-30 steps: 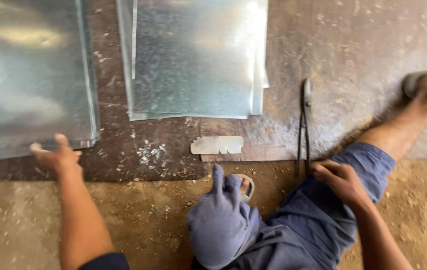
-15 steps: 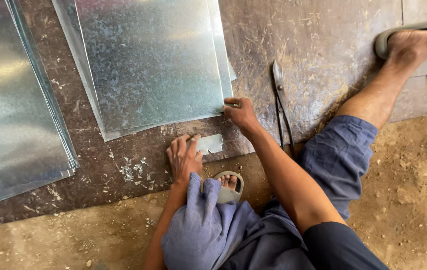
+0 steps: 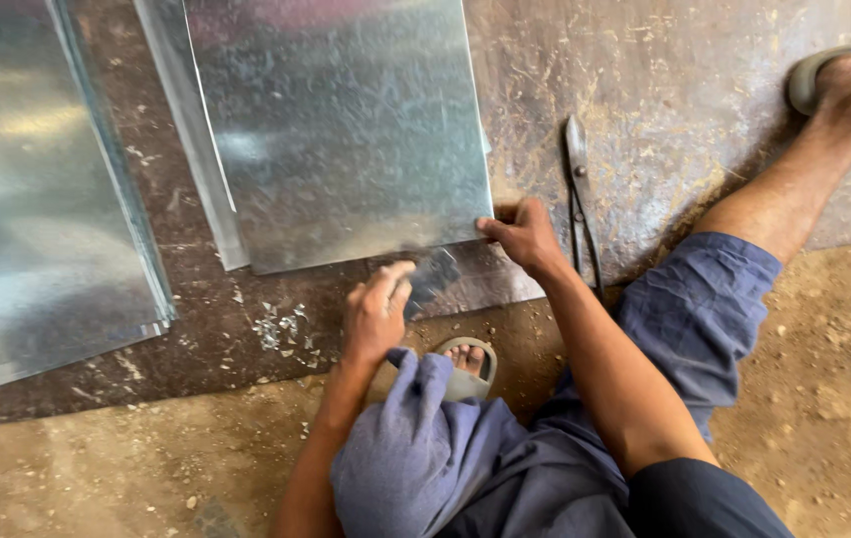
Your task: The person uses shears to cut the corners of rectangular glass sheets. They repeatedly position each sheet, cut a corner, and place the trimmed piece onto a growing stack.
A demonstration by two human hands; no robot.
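Sheet (image 3: pixel 346 130) shifted nearer, right hand (image 3: pixel 525 237) pinching its corner

Left hand (image 3: pixel 375 314) lies flat, fingers loose; right hand (image 3: pixel 523 237) pinches shut.

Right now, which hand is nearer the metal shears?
Right. The right hand grips the sheet's corner just beside the shears; the left hand sits farther away, under the sheet's near edge.
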